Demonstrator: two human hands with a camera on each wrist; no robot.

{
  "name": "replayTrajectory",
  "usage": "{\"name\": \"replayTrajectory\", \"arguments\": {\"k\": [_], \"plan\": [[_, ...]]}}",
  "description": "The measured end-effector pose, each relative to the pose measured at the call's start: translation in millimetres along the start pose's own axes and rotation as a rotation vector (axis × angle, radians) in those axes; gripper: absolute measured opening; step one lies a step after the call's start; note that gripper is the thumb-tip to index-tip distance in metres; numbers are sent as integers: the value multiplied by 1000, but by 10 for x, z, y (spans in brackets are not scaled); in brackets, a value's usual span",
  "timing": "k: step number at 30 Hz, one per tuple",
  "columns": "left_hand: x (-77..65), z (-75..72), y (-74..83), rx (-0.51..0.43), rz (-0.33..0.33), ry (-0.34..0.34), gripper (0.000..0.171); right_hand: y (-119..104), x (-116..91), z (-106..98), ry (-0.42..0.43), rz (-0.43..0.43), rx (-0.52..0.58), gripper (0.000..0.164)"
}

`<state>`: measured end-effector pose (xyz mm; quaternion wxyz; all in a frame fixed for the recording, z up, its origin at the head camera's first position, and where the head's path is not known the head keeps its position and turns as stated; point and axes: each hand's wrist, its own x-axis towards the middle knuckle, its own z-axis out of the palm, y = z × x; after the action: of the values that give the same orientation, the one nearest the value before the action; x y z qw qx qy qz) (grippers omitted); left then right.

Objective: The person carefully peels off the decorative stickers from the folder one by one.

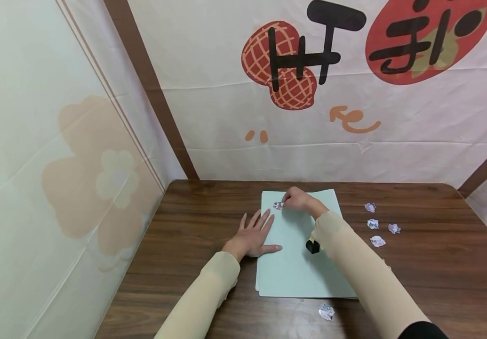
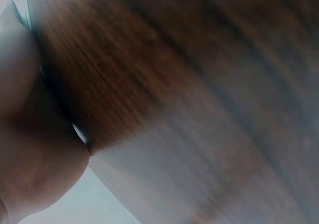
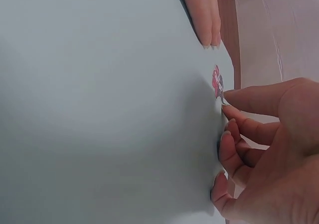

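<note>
A pale blue sheet of paper (image 1: pixel 285 273) lies on the table, with at least one more sheet edge showing under it. Near its top left is a small, flat, colourful sticker (image 1: pixel 277 205), red and dark in the right wrist view. My right hand (image 1: pixel 299 200) pinches the sticker's edge between thumb and index finger, the other fingers curled against the paper. Palm down, my left hand (image 1: pixel 249 239) rests at the sheet's left edge with fingers spread and straight. The left wrist view shows only part of that hand (image 2: pixel 35 149) beside the wood.
Several crumpled whitish paper bits (image 1: pixel 372 224) lie on the brown wooden table (image 1: pixel 429 268) right of the sheet. Another crumpled bit (image 1: pixel 326 311) is near the front. A printed cloth wall (image 1: pixel 226 108) stands behind the table, with another cloth at left.
</note>
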<state>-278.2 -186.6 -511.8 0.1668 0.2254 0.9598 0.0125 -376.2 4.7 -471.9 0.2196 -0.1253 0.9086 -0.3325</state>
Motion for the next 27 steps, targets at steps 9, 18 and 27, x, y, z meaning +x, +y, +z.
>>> {"name": "replayTrajectory", "arguments": {"k": [9, 18, 27], "plan": [[38, 51, -22, -18, 2, 3, 99, 0, 90, 29, 71, 43, -60, 19], [-23, -40, 21, 59, -4, -3, 97, -32, 110, 52, 105, 94, -52, 19], [13, 16, -4, 2, -11, -15, 99, -30, 63, 75, 119, 64, 1, 18]]}}
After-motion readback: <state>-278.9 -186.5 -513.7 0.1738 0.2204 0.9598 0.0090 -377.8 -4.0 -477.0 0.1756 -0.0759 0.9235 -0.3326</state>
